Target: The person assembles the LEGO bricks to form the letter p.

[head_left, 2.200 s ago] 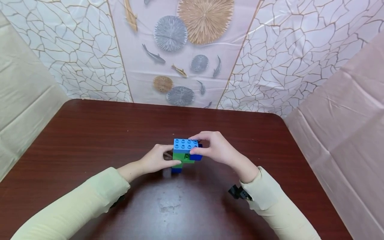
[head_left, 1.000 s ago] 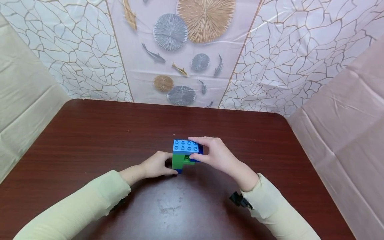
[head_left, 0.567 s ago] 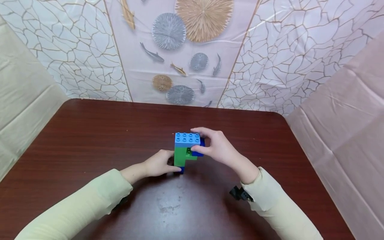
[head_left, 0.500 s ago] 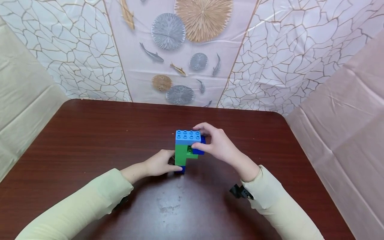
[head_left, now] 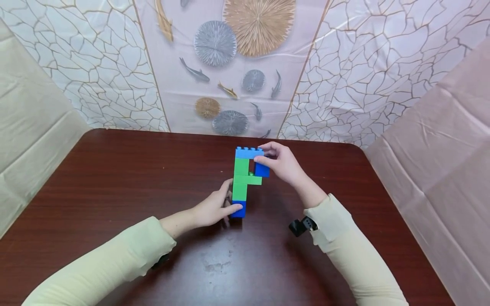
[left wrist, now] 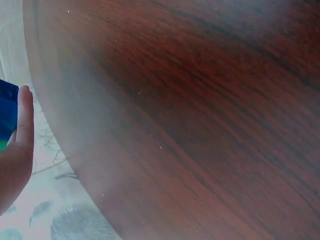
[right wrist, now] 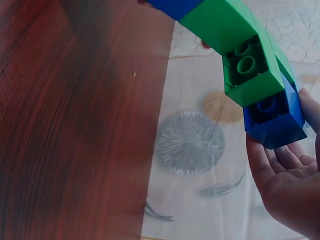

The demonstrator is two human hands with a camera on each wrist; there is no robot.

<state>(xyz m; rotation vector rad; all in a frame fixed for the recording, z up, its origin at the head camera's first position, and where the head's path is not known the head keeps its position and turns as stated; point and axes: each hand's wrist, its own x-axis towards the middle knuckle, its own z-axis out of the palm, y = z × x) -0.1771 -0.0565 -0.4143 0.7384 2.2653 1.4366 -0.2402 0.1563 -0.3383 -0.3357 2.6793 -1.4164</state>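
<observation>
A joined stack of toy building bricks stands up in the middle of the head view. Across its top lies a light blue brick, studs upward. Green bricks form the column beneath, one jutting right. At the foot is a dark blue brick, pinched between thumb and fingers of my left hand. Another dark blue brick hangs below the light blue brick's right end. My right hand grips that upper right corner. In the right wrist view, hollow undersides show on a green brick.
The dark brown table has a rounded back edge. Behind it hangs a patterned cloth, with pale cloth walls at both sides. A black wrist camera sits below the right sleeve.
The brick stack has tipped upright, so its front face shows instead of its top studs. My right hand has risen with the upper end. My left thumb has shifted from green down to dark blue.
</observation>
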